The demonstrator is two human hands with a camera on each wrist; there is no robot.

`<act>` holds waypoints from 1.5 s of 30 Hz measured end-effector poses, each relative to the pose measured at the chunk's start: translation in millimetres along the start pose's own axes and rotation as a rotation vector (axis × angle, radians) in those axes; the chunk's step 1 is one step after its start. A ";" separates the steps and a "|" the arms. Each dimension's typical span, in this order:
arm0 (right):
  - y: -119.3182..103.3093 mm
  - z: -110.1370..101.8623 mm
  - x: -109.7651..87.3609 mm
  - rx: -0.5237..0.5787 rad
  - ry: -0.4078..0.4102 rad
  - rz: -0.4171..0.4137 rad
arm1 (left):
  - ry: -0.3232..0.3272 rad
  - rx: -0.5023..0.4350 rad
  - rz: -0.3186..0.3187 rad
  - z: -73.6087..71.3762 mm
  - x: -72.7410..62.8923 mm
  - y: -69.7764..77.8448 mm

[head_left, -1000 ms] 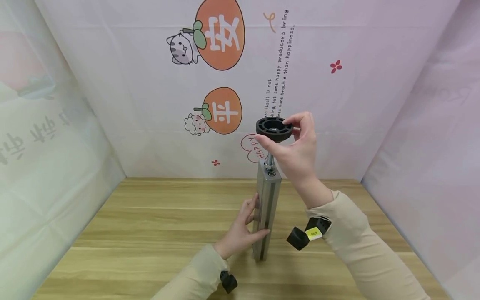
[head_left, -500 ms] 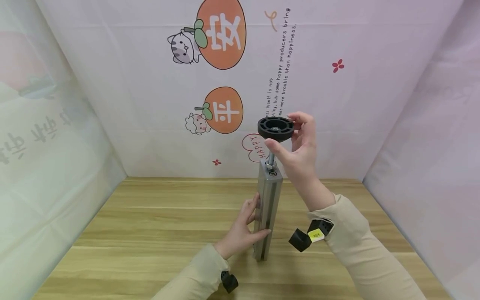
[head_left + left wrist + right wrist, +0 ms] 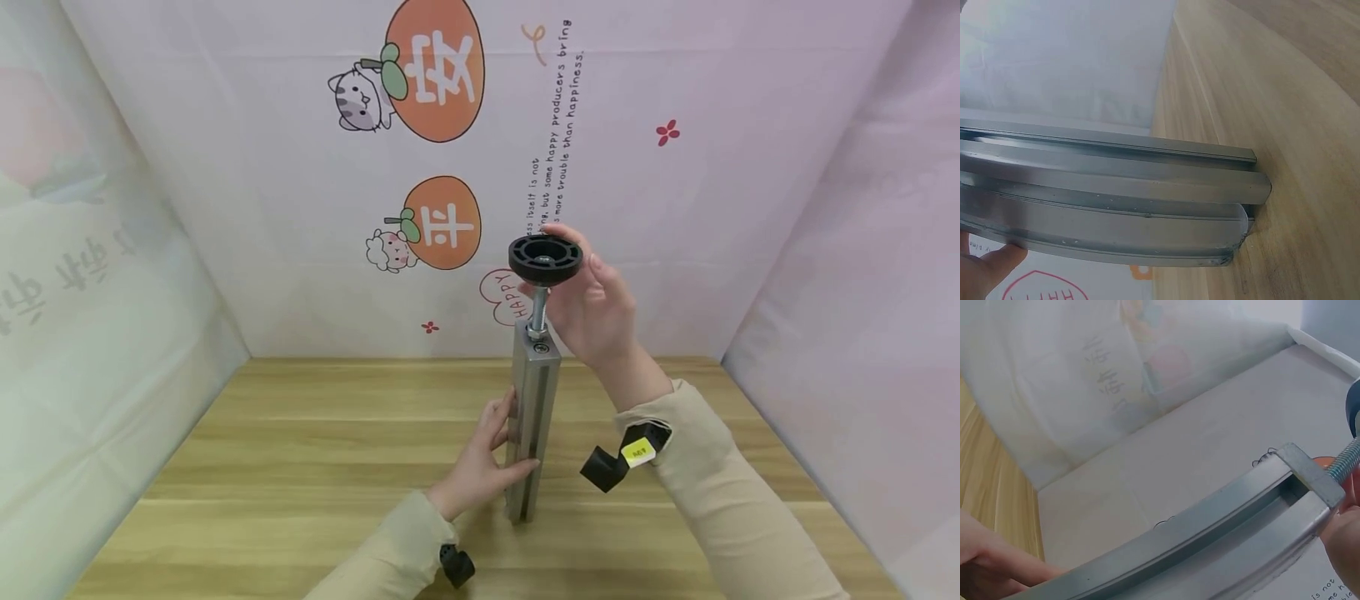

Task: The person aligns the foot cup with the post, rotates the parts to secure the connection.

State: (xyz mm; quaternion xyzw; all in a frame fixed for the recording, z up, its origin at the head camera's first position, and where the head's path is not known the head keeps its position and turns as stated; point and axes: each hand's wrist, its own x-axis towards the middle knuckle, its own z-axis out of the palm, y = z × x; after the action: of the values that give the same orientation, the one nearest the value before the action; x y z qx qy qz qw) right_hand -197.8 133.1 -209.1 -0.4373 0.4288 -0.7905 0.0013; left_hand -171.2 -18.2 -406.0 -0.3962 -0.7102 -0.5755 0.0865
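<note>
The aluminium profile (image 3: 534, 400) stands upright, near the centre of the frame, its lower end on the wooden surface (image 3: 337, 442). A threaded rod (image 3: 539, 304) rises from its top end, with a nut (image 3: 537, 335) at the base and a black round foot (image 3: 534, 272) at the tip.

Hands: the left hand (image 3: 476, 475) grips the profile below its middle, thumb on the near side, fingers on the left side. The right hand (image 3: 600, 317) is at the foot with its fingers behind it; whether they grip it cannot be told.

Handling: the profile should be stiff and moderately heavy, with smooth faces that may slip under a light grip. Standing on a narrow end, it is likely to tip; brace it at mid-height across opposite faces. Take the foot by its outer rim, which should give better purchase than the rod.
</note>
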 end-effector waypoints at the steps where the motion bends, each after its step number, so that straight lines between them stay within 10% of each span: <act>1: -0.4 -0.4 0.1 0.017 -0.007 0.017 | 0.001 -0.003 -0.005 0.0 -0.3 0.2; 16: -2.0 -7.2 8.1 0.214 -0.126 0.060 | 0.004 -0.002 -0.012 -0.3 -2.6 0.1; 45: -0.9 0.7 6.5 0.052 -0.008 -0.004 | -0.032 -0.011 -0.050 -4.4 -4.1 3.7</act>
State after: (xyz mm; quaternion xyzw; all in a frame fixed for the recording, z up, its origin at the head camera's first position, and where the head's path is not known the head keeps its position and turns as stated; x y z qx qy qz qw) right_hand -201.0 130.8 -203.8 -0.4411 0.4072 -0.7997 0.0125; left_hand -167.5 -23.9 -404.2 -0.3879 -0.7180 -0.5749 0.0583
